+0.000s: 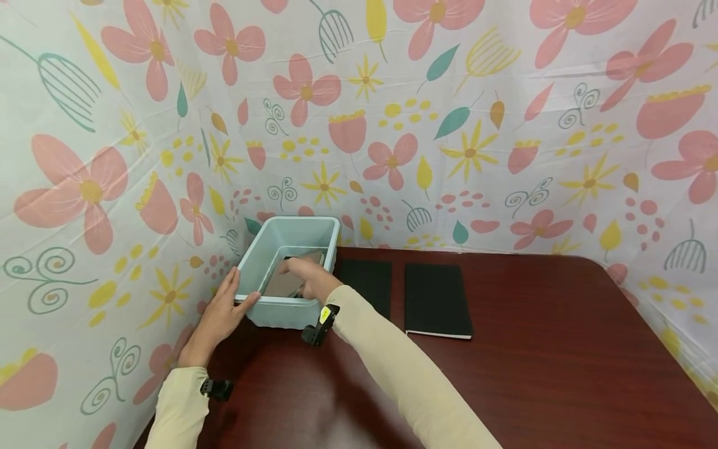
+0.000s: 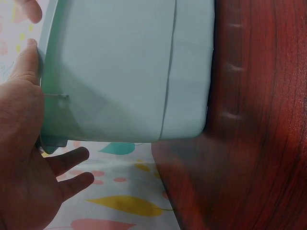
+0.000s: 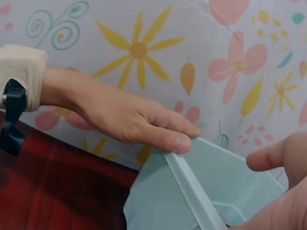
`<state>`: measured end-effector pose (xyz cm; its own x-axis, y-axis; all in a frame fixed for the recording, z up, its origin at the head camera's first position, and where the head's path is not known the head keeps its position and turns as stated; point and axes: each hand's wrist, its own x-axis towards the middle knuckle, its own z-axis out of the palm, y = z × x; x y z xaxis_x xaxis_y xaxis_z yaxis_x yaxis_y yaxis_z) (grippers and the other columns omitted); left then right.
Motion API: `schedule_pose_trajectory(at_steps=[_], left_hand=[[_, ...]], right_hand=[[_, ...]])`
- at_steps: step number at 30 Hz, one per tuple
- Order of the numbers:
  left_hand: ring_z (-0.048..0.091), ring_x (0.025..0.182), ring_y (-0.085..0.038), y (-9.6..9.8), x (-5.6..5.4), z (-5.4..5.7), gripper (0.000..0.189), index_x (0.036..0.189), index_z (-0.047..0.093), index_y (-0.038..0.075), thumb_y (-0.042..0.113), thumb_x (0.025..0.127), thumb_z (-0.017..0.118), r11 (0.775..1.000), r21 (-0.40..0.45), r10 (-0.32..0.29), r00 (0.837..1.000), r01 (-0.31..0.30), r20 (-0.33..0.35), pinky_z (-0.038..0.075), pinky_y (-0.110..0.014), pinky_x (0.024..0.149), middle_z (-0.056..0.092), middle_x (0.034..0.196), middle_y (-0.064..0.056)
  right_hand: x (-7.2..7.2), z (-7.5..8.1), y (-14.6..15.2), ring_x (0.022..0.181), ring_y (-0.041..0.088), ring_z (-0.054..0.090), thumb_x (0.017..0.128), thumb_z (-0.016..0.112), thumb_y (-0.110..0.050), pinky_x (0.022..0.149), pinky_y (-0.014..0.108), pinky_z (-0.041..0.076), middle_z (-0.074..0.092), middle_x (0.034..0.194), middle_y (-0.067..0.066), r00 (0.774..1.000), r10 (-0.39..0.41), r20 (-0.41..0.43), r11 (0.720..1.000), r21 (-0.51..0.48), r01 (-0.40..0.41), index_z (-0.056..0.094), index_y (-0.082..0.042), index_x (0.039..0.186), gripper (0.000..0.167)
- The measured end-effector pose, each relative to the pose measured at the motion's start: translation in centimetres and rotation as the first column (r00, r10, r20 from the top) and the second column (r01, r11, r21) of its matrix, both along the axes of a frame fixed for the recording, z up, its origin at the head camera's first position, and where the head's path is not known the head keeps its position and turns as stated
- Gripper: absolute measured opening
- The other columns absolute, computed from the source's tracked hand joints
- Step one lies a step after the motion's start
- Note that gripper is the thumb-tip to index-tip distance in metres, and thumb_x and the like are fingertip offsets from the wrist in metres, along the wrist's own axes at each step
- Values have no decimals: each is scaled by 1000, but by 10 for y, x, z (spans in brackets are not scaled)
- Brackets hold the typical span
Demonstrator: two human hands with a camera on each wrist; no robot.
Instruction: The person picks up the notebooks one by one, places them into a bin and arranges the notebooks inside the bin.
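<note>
Rests the left hand (image 1: pixel 220 315) on the pale blue tub (image 1: pixel 275 315) at its eight o'clock corner, with thumb on the near rim and fingers spread, fairly straight. Has the right hand (image 1: pixel 310 276) inside the tub from four o'clock, with index finger bent; cannot tell its hold, if any. Can see a flat brownish thing (image 1: pixel 277 284) in there, partly hidden by that hand. Find the tub upright at ten o'clock on the desk (image 1: pixel 538 324). Toward three o'clock from it, see a black notebook (image 1: pixel 367 277), partly behind the right sleeve (image 1: pixel 392 362), then a second notebook (image 1: pixel 439 299) farther out.
</note>
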<state>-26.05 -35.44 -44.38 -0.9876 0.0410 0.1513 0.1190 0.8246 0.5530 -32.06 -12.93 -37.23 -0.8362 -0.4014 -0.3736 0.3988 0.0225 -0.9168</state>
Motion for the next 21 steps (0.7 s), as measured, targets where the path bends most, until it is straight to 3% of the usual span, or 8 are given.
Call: schedule_pose_trajectory(at_steps=[3,6,11,17,21], left_hand=[[10,154,-47,1,0,1,94,163,5,0,58,103,50,1000,4,-1,1000,1,2,19,-69,116,0,171,-19],[9,154,-47,0,0,2,94,163,4,1,57,104,50,1000,4,-2,1000,2,-1,19,-68,117,1,171,-20],[9,154,-47,0,-1,2,93,163,5,1,56,104,51,1000,12,-4,1000,4,-5,19,-69,117,2,171,-20],[10,154,-47,0,0,1,94,163,4,1,57,103,50,1000,12,-3,1000,3,0,19,-69,116,0,171,-18],[9,154,-47,-1,0,1,94,163,4,1,57,104,50,1000,11,-4,1000,4,2,19,-69,116,-1,171,-18]], right_hand=[[-7,-2,2,125,31,50,96,60,-11,111,47,42,42,148,18,992,89,88,995,-49,-85,43,2,141,50],[-12,-2,2,127,32,46,95,61,-12,114,49,39,30,158,21,983,121,140,992,-62,-114,32,0,148,61],[-14,-2,2,136,35,40,95,61,-13,116,50,35,25,161,22,977,148,155,989,-50,-141,26,0,153,69],[-14,-3,2,154,38,15,96,60,-14,122,54,22,7,169,22,976,143,165,989,-48,-137,6,-1,163,87],[-16,-1,2,148,37,27,96,60,-16,120,55,26,20,165,20,978,153,141,988,-11,-153,20,-1,159,76]])
